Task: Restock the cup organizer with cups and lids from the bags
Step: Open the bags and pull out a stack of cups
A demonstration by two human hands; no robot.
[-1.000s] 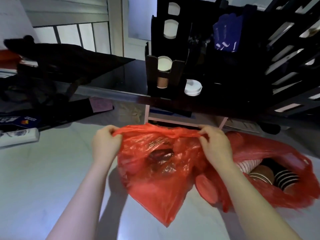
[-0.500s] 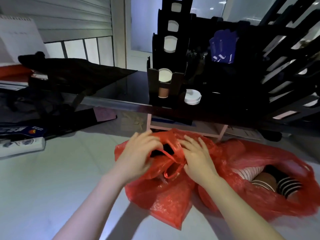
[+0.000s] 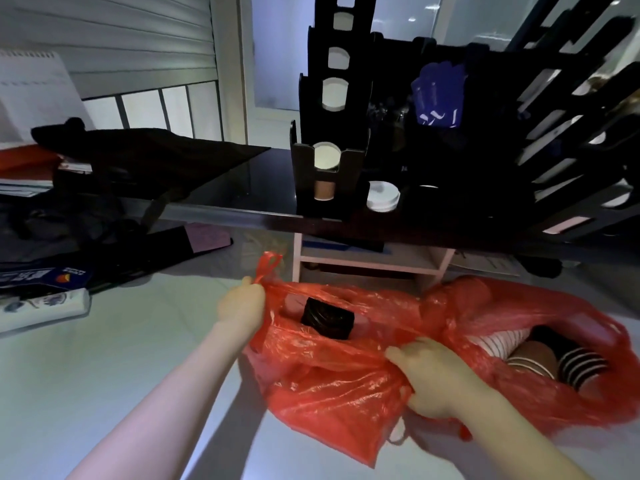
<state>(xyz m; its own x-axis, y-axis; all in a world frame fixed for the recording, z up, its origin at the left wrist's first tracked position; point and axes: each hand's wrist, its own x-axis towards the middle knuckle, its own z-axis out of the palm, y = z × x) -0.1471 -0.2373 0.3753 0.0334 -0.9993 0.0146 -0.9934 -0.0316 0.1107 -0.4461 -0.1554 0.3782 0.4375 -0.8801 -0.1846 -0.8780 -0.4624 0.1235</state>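
2 hands hold 1 red bag (image 3: 329, 386) open. The left hand (image 3: 242, 304) has its fingers curled tight round the bag's far left handle and lifts it. The right hand (image 3: 433, 379) pinches a bunch of the near rim, low down, knuckles up. Both forearms reach forward from the bottom of the view, the left nearly straight.

Between the hands the mouth gapes on what looks like a stack of black lids (image 3: 327, 318) lying on its side. A 2nd red bag (image 3: 519, 306), touching the 1st on the right, holds striped cups (image 3: 581, 365). Both bags rest on the pale counter (image 3: 104, 358). The black cup organizer (image 3: 304, 174) stands behind on a dark raised ledge, well apart, with 1 brown cup (image 3: 325, 189) and a white lid (image 3: 382, 195) showing.

Likely risks: the thin film tears under the opposed pull, or the stack rolls out once a hand lets go.
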